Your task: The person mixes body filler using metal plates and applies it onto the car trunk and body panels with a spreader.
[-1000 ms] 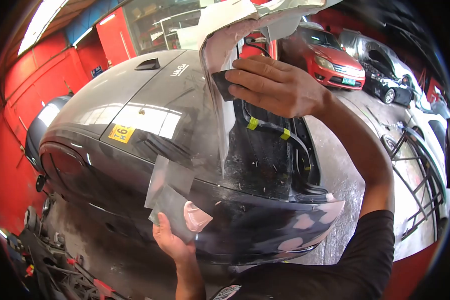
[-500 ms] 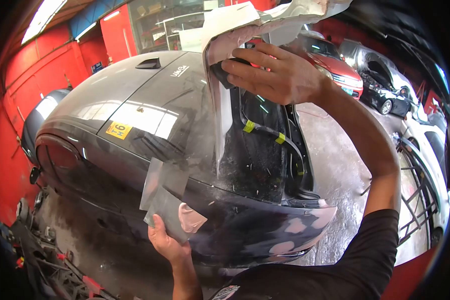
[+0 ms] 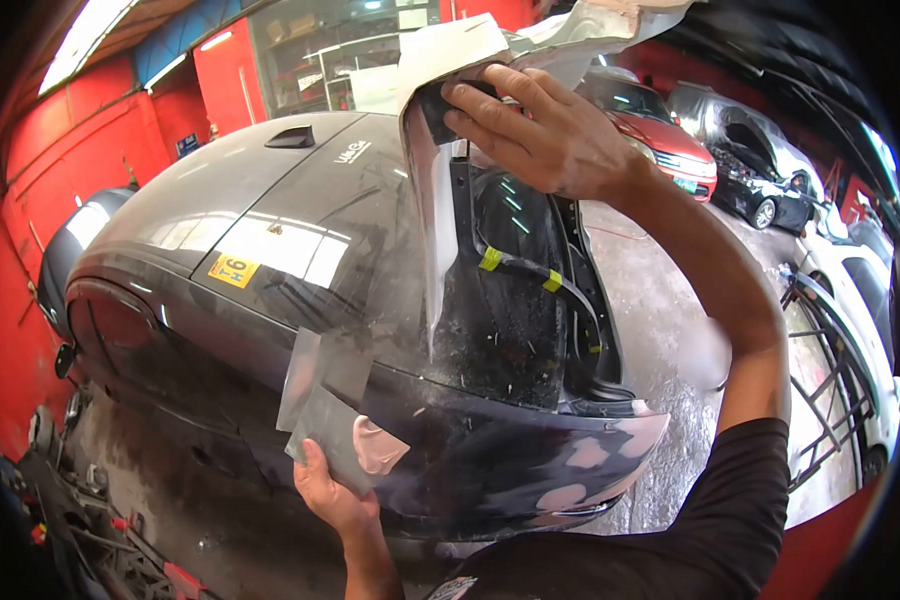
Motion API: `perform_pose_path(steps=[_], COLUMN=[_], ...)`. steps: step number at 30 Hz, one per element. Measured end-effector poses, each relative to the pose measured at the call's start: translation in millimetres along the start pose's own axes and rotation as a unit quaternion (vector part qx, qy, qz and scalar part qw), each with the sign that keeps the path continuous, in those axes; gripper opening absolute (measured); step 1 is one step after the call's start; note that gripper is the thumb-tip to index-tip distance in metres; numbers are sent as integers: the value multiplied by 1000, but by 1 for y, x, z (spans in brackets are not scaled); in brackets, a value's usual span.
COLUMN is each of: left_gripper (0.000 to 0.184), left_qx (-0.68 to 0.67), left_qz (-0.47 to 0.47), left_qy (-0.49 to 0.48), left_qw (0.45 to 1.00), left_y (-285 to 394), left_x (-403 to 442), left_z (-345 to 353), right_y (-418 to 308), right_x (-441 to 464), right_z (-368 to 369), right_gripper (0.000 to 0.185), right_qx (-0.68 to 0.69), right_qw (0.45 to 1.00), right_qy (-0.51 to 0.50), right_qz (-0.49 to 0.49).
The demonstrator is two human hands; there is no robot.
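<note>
My left hand (image 3: 335, 490) grips a grey flat plate (image 3: 335, 435) with a lump of pink paste (image 3: 377, 446) on its right corner. A second, clearer sheet (image 3: 345, 370) sticks out above the plate. My right hand (image 3: 540, 130) is raised, its fingers pressing a black flat spreader (image 3: 433, 113) against the inner edge of a white and pinkish raised panel (image 3: 436, 225). The panel stands over the dark rear of a car (image 3: 300, 230). Below my right hand a black cable with yellow tape (image 3: 520, 267) runs along the opening.
The car's bumper (image 3: 530, 460) has pinkish patches at its right end. A red car (image 3: 650, 130), a dark car (image 3: 770, 195) and a black metal frame (image 3: 820, 400) stand at the right. Metal parts (image 3: 80, 510) lie at the lower left, near a red wall (image 3: 30, 270).
My right hand and the black spreader have moved up along the panel's inner edge. My left hand still holds the plate and has shifted slightly left in view.
</note>
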State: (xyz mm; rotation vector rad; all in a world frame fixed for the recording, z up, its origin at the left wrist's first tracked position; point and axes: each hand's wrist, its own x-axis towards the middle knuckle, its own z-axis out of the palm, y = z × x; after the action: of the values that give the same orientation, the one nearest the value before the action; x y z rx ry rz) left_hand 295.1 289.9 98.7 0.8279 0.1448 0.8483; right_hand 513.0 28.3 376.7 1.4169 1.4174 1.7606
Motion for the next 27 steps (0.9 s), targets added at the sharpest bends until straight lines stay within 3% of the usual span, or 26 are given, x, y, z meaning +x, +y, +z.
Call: perform_pose_path(steps=[5,8,11,14,23,27], left_gripper=[39,39,38,38,40,40], left_qx=[3,3,1,5,20,27], left_qz=[0,1,2,0,-1,2], left_qy=[3,0,-7,-2,9,2], left_qw=[1000,1000,1000,1000,1000,1000], left_y=[-2,0,-1,-2,-4,-4], left_x=[2,0,0,0,-2,-2], left_z=[-3,2,2,5,10,10], right_y=[1,-3,-1,2,9,11], right_x=[-4,-7,-9,-15,-26,-36], right_z=[-1,-7,-10,-13,-16,-12], right_gripper=[36,46,33,33,33,43], right_qx=[-19,-17,-26,-26,-42,-51], right_qw=[1000,999,998,998,998,997], right_qy=[1,-14,-2,-6,-7,-19], right_qz=[10,37,50,54,52,60])
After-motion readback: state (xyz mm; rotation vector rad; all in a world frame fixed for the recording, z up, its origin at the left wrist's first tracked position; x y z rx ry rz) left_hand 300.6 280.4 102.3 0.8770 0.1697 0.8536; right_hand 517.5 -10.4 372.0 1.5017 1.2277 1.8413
